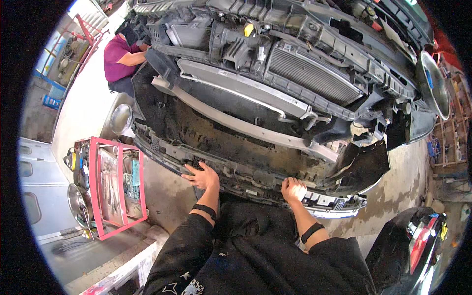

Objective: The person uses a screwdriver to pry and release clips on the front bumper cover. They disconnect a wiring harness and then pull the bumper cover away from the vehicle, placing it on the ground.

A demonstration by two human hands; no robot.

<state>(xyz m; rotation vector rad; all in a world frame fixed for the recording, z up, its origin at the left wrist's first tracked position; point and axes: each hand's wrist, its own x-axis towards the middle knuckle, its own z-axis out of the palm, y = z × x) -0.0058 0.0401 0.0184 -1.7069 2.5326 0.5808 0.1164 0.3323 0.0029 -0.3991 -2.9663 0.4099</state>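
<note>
A black car bumper cover, its dusty inner side facing up, spans the space in front of me below the opened front end of a car. My left hand rests on its near edge, left of the middle, with the fingers spread and holding nothing. Farther right, my right hand has its fingers curled over the same edge. Beyond the cover runs a pale metal bumper beam. Behind that sit a long silver cooler and a finned radiator.
At the far left, a person in a maroon shirt works by the car's corner. A red-framed tool cart stands left, near a round metal dish. Dark covered parts with a red piece lie at lower right. Shelving lines the right side.
</note>
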